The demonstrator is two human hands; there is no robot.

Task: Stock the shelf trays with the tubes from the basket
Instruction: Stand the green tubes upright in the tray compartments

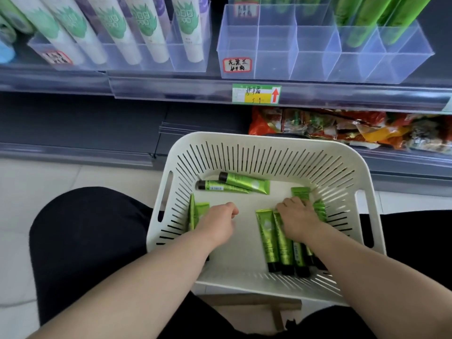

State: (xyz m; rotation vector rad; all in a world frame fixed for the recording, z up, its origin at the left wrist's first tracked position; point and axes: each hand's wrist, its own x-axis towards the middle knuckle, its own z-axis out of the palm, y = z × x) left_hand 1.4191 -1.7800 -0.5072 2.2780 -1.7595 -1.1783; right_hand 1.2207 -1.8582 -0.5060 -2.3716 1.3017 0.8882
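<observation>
We are crouching in front of the shelf with both hands down in the white basket [269, 152], and by our reading the stocking is only partly along. Our left hand [216, 222] is resting by the left wall with its fingers curled inward; two green tubes [195, 212] are lying right beside it, but we cannot tell whether the fingers are actually closing on one. Our right hand [297, 217] is lying flat with fingers spread across the row of tubes [281, 243] lined up side by side on the right of the basket floor, pressing on them and seemingly gathering them, not yet lifting. Another pair of tubes [234, 185] is lying crosswise near the far wall, apart from both hands. Up on the shelf, the clear divided tray [276, 62] is showing green tubes [367, 23] standing in its right-hand compartments, while the compartments on the left and centre are looking bare. So we are judging that some slots are filled, several are waiting, and roughly ten tubes are remaining in the basket to carry up.
</observation>
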